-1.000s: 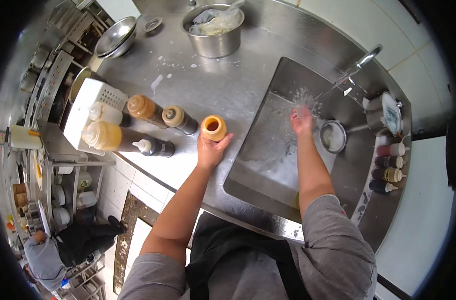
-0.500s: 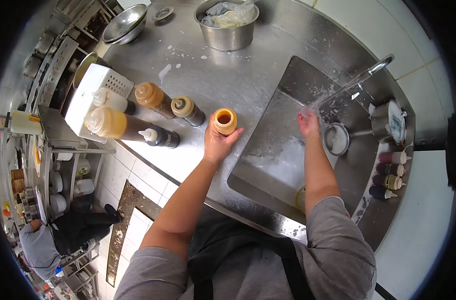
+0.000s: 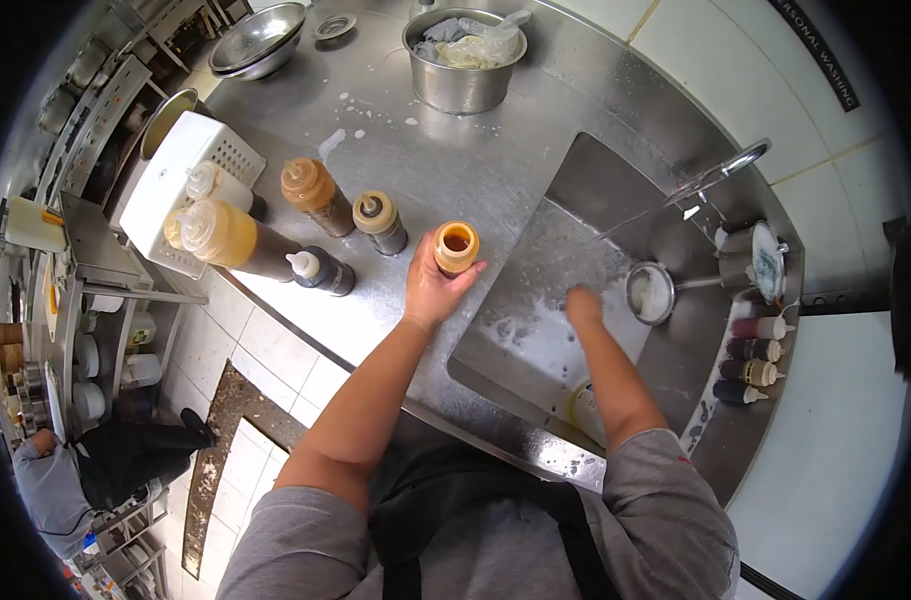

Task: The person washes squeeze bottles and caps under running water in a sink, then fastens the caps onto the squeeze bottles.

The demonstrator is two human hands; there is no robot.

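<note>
My left hand [image 3: 434, 292] is wrapped round an uncapped squeeze bottle [image 3: 457, 248] with an orange rim, its open mouth facing up over the counter by the sink. Brown sauce or residue shows inside the mouth. Over the sink basin [image 3: 604, 165], my right hand [image 3: 583, 305] is closed; its fingers point away from me and whatever they hold is hidden. Left of the held bottle are a tan-capped squeeze bottle [image 3: 381, 224], an orange-brown squeeze bottle [image 3: 317, 198] and a dark squeeze bottle [image 3: 323, 272] with a white nozzle.
Water runs from the faucet [image 3: 721, 176] into the foamy sink. A handled strainer [image 3: 650, 293] lies right of my hand. A white basket [image 3: 156, 185] holds more bottles. A steel pot [image 3: 463, 88] stands behind. Several small bottles [image 3: 756, 349] line the right ledge. A person [image 3: 51, 490] is at far left.
My right hand has come out of the faucet's stream and moved toward me, lower over the sink. Splashing at the faucet has stopped. My left hand still grips the bottle.
</note>
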